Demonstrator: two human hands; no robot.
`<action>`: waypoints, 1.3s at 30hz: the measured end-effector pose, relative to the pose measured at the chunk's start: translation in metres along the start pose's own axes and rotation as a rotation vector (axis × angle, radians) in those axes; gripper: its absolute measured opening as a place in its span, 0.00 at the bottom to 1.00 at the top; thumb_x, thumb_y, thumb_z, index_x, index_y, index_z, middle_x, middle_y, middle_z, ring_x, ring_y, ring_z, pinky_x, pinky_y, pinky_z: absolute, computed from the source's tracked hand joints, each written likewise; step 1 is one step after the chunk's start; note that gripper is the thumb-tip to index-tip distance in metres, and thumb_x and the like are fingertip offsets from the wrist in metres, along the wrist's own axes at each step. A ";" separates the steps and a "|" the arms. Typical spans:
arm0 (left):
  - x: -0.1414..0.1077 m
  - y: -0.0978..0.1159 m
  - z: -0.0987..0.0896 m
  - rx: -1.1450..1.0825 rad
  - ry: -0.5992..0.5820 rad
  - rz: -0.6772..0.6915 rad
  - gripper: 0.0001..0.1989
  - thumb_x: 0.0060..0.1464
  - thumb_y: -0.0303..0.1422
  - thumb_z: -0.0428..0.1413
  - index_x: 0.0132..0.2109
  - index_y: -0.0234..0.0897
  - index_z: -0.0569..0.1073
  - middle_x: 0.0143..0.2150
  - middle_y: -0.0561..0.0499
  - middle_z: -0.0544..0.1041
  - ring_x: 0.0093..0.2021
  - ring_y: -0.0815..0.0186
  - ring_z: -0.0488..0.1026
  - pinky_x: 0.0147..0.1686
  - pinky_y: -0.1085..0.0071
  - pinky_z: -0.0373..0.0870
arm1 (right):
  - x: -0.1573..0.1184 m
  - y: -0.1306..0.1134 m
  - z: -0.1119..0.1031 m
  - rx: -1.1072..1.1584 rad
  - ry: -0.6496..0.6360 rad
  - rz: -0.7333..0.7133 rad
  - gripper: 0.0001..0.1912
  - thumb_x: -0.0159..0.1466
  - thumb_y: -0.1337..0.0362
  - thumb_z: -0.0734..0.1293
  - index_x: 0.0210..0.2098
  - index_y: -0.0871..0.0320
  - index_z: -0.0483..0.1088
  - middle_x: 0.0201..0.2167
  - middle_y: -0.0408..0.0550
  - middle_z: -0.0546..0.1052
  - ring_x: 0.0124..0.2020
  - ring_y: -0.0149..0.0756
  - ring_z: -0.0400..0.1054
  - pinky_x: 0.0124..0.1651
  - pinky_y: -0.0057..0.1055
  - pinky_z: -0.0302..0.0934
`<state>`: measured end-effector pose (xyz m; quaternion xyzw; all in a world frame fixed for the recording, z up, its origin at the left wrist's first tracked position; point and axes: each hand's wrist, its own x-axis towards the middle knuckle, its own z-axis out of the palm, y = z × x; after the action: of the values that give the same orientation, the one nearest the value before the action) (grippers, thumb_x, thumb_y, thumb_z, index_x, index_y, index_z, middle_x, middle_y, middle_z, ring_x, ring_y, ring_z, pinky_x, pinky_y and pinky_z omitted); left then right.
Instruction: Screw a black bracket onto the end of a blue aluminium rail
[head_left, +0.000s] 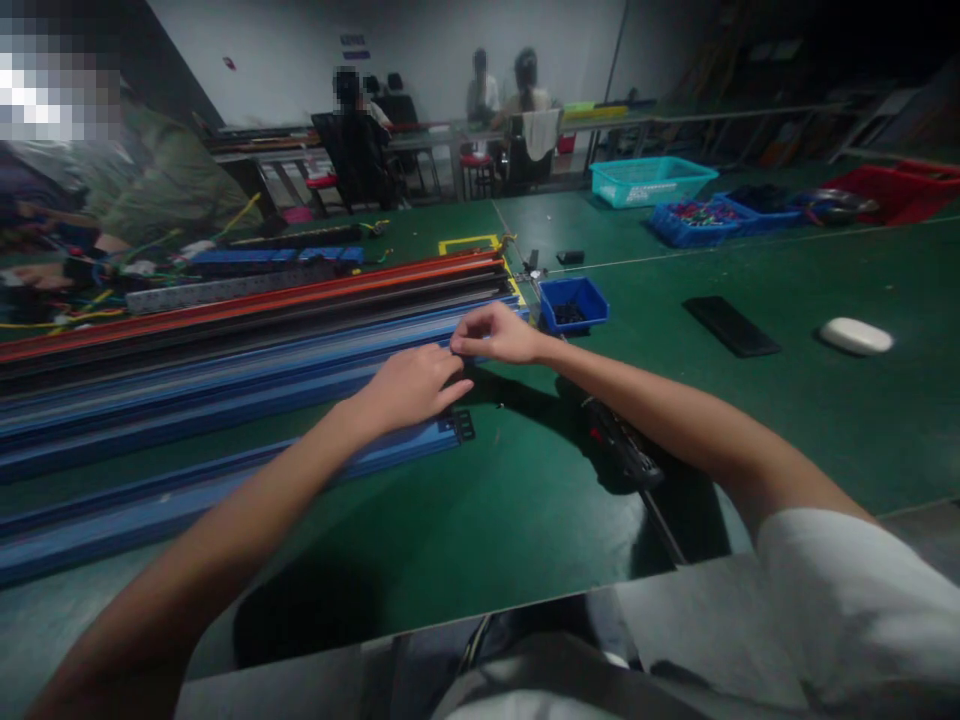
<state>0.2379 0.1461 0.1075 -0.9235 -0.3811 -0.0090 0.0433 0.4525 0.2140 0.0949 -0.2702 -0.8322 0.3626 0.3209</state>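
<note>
My left hand (420,385) lies over the end of a long blue rail (225,405), its fingers curled on it and the thumb pointing right. Close against it, my right hand (499,335) pinches thumb and forefinger together at that same rail end. Whatever is between those fingertips is too small or hidden to make out. Nearer to me lies another blue rail (112,528) with a black end piece (463,425) at its right end. A small blue bin (574,305) holding dark small parts stands just beyond my right hand.
Orange rails (360,283) and black rails lie behind. A power screwdriver (622,445) rests under my right forearm. To the right are a black flat object (731,325), a white rounded object (855,336) and a turquoise basket (652,182). A co-worker (165,160) sits at the left.
</note>
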 end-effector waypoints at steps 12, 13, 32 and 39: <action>0.052 0.023 0.023 -0.194 -0.145 0.273 0.09 0.65 0.32 0.65 0.51 0.38 0.84 0.49 0.44 0.86 0.49 0.57 0.82 0.42 0.68 0.69 | -0.142 -0.101 -0.081 -0.702 -0.043 0.273 0.17 0.72 0.57 0.67 0.52 0.61 0.81 0.49 0.59 0.83 0.47 0.47 0.77 0.51 0.41 0.69; 0.053 0.023 0.026 -0.211 -0.143 0.285 0.07 0.65 0.31 0.64 0.48 0.38 0.85 0.47 0.45 0.86 0.48 0.59 0.82 0.42 0.68 0.69 | -0.164 -0.102 -0.083 -0.766 -0.040 0.340 0.19 0.72 0.57 0.66 0.55 0.61 0.80 0.52 0.61 0.82 0.49 0.51 0.78 0.53 0.43 0.70; 0.040 0.040 0.030 -0.255 -0.084 0.367 0.10 0.62 0.23 0.60 0.43 0.39 0.85 0.41 0.47 0.86 0.41 0.61 0.81 0.36 0.68 0.61 | -0.251 -0.077 -0.047 -0.928 -0.255 0.675 0.30 0.61 0.69 0.71 0.64 0.64 0.71 0.52 0.62 0.83 0.45 0.50 0.82 0.42 0.35 0.68; 0.041 0.049 0.026 -0.196 -0.092 0.388 0.13 0.59 0.20 0.59 0.43 0.39 0.85 0.41 0.45 0.86 0.40 0.59 0.81 0.34 0.66 0.59 | -0.247 -0.077 -0.041 -1.036 -0.305 0.732 0.26 0.61 0.70 0.72 0.59 0.64 0.71 0.43 0.61 0.85 0.40 0.51 0.81 0.37 0.35 0.61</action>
<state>0.3010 0.1432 0.0803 -0.9788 -0.1950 0.0048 -0.0631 0.6262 0.0175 0.0927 -0.6014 -0.7896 0.0344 -0.1170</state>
